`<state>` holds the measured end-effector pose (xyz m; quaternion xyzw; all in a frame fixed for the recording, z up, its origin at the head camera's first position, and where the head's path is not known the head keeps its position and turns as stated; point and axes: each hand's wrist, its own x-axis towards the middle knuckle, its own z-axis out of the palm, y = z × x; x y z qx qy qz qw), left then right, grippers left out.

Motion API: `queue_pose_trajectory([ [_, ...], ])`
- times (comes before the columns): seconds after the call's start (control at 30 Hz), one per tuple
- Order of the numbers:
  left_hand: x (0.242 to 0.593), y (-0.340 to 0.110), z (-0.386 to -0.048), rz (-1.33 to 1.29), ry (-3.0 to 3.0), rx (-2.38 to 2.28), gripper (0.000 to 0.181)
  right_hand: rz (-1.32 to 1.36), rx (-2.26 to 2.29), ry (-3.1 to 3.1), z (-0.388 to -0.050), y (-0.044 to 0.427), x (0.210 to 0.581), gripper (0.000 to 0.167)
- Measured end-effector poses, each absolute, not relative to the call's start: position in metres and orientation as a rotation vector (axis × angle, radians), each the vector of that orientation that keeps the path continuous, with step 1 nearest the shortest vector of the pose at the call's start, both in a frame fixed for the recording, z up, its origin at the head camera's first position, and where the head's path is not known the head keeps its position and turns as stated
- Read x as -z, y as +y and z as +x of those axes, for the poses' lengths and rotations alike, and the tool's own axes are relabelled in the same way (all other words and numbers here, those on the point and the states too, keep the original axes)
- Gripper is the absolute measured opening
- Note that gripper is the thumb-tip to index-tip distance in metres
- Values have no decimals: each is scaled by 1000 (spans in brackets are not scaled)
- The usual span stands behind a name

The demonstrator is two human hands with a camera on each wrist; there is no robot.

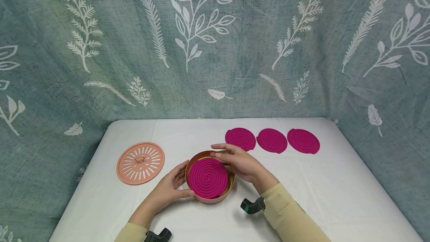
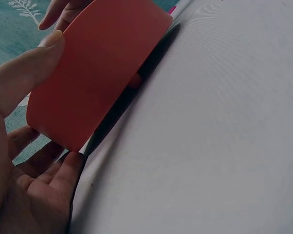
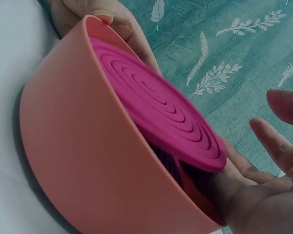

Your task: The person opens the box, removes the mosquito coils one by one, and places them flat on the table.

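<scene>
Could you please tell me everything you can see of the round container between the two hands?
The container is a round, salmon-coloured tub with an open top and a smooth, plain wall, metal or plastic by its look. A small round foot shows beneath it. It stands upright on the white table, a magenta spiral coil tilted in its mouth. The left hand grips one side, its thumb on the outer wall; the right hand is at the opposite rim.
</scene>
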<state>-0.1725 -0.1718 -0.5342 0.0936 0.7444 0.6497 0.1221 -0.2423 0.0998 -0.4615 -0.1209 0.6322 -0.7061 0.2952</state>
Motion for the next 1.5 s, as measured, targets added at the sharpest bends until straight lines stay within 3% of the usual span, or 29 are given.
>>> queue_pose_trajectory([
  [0.57, 534, -172, -172, 257, 2164, -1884, 107, -389, 1714, 1689, -241, 108, 466, 60],
  [1.5, 532, -172, -172, 308, 2128, -1928, 106, -434, 1566, 1917, -240, 115, 465, 48],
])
